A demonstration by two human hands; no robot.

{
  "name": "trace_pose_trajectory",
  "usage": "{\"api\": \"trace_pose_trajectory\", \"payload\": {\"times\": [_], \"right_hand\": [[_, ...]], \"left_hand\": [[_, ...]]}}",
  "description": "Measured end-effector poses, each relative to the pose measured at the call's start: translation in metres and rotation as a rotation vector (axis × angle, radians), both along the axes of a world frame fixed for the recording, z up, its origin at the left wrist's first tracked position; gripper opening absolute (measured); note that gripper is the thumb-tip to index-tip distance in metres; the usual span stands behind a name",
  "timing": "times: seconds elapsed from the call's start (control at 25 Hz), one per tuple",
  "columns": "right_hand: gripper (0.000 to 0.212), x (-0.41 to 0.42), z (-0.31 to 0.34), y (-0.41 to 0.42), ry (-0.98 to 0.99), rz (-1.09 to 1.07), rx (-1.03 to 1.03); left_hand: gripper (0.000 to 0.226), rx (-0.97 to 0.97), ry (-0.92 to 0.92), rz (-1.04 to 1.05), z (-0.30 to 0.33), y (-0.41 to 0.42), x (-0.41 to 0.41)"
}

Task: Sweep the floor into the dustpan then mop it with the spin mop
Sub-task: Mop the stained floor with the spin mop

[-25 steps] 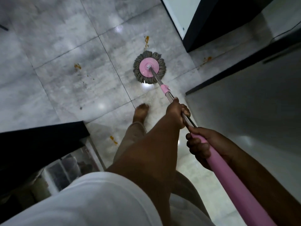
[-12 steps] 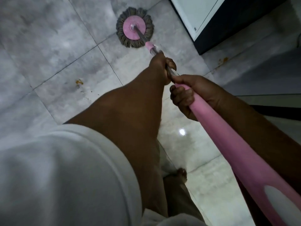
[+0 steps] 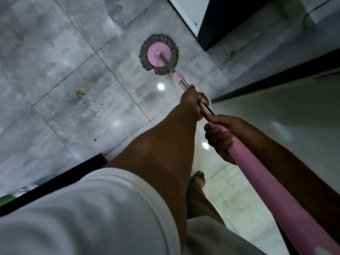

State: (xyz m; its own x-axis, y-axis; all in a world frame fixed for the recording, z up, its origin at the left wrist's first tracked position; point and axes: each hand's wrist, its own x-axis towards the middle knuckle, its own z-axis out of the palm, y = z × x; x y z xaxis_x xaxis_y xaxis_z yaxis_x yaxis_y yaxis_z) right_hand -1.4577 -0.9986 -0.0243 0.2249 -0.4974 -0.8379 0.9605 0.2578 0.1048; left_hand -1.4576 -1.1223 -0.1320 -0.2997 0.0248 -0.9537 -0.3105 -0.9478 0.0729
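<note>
The spin mop's round head (image 3: 158,54), a pink disc ringed with grey strands, lies flat on the grey tiled floor (image 3: 60,52) ahead of me. Its metal pole runs back to a thick pink handle (image 3: 272,184) at the lower right. My left hand (image 3: 193,102) is closed around the metal pole. Just behind it, my right hand (image 3: 220,137) grips the top of the pink handle. An orange stain (image 3: 80,93) with small specks marks the tile to the left. A second orange stain (image 3: 230,55) lies by the dark cabinet.
A dark cabinet with a white face (image 3: 213,24) stands at the upper right, close to the mop head. A dark-edged pale panel (image 3: 276,115) runs along the right. A black edge (image 3: 55,181) crosses the lower left. My bare foot (image 3: 198,179) is on the tile below my arms.
The mop head was pushed far forward half a second ago and has now been pulled back toward me and to the right. Both hands kept their hold on the pole.
</note>
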Motion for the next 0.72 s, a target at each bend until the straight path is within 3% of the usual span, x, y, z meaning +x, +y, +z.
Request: {"api": "trace_pose_trajectory", "payload": {"times": [0.16, 0.32, 0.52, 0.72], "right_hand": [[0.026, 0.044, 0.035, 0.100, -0.138, -0.103, 0.020], [0.035, 0.065, 0.063, 0.146, -0.196, -0.193, 0.055], [0.024, 0.061, 0.061, 0.128, -0.134, -0.171, 0.126], [0.023, 0.015, 0.041, 0.063, -0.070, -0.162, 0.118]], "left_hand": [[0.046, 0.068, 0.021, -0.050, 0.024, 0.099, 0.037], [0.044, 0.135, -0.008, -0.126, 0.042, 0.157, 0.056], [0.048, 0.132, -0.021, -0.149, 0.036, 0.139, 0.049], [0.048, 0.080, 0.009, -0.155, 0.020, 0.070, -0.002]]}}
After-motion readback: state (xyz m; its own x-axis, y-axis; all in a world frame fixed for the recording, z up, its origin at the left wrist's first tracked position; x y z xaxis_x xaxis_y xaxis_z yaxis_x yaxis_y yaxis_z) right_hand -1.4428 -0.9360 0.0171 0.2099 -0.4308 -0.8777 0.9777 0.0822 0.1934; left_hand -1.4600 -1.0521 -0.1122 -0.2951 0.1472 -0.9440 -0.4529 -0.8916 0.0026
